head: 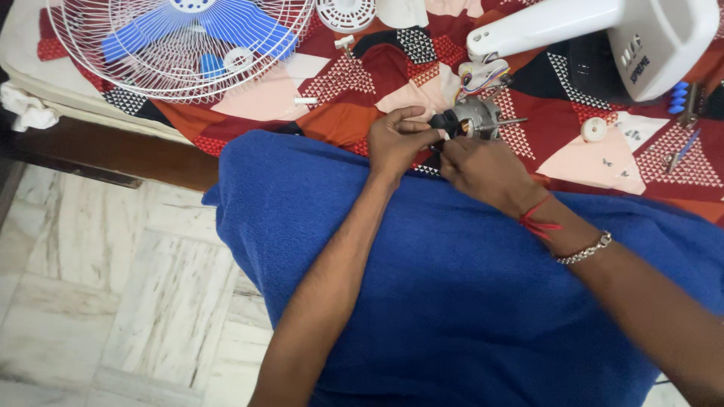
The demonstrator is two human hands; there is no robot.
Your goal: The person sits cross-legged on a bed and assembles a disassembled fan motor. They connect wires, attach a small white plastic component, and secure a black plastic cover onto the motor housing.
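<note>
Metal fan motor (473, 119) on patterned cloth (362, 105), pinched between left hand (397, 142) and right hand (483, 169) fingers

Bare forearms are noted. On the right wrist, at about 4 o'clock, a red thread (537, 221) and a silver chain bracelet (584, 249) are worn — no sleeves.

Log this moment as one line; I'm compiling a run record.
left hand: grips black end of grey metal fan motor | right hand: pinches same end | surface: red patterned cloth | nearby: white wire fan guard
</note>
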